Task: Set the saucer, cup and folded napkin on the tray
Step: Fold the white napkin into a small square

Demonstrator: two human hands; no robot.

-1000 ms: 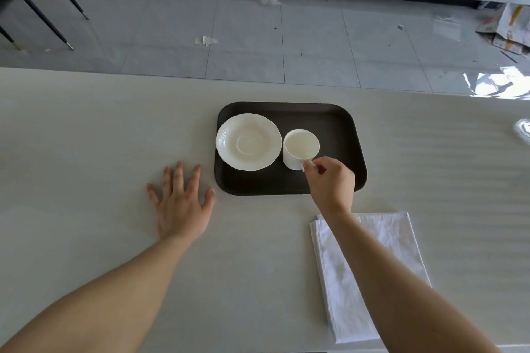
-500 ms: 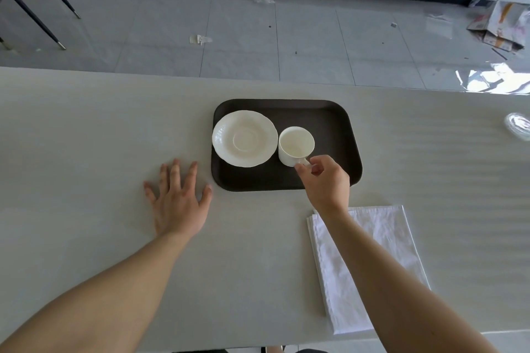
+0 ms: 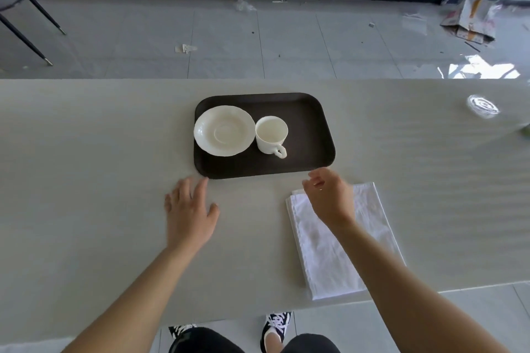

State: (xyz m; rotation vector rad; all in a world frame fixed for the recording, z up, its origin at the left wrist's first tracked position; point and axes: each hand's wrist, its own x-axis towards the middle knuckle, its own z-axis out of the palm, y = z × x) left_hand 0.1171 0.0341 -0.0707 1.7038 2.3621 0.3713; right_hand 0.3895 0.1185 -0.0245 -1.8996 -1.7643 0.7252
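A dark brown tray (image 3: 311,129) lies on the pale table. On its left half sits a white scalloped saucer (image 3: 224,131); a white cup (image 3: 271,135) stands upright just right of it, handle toward me. A folded white napkin (image 3: 341,241) lies on the table in front of the tray's right corner. My right hand (image 3: 329,198) hovers over the napkin's far end, fingers loosely curled and empty. My left hand (image 3: 190,209) rests flat on the table, fingertips near the tray's near left corner.
A clear glass object (image 3: 483,106) sits at the table's far right. The table's near edge (image 3: 401,294) runs just past the napkin. Beyond the table are a tiled floor with litter and chair legs (image 3: 25,37) at the left.
My right hand let go of the cup's handle and drew back toward me, over the napkin. My left hand slid forward and right toward the tray's corner. The cup stays on the tray.
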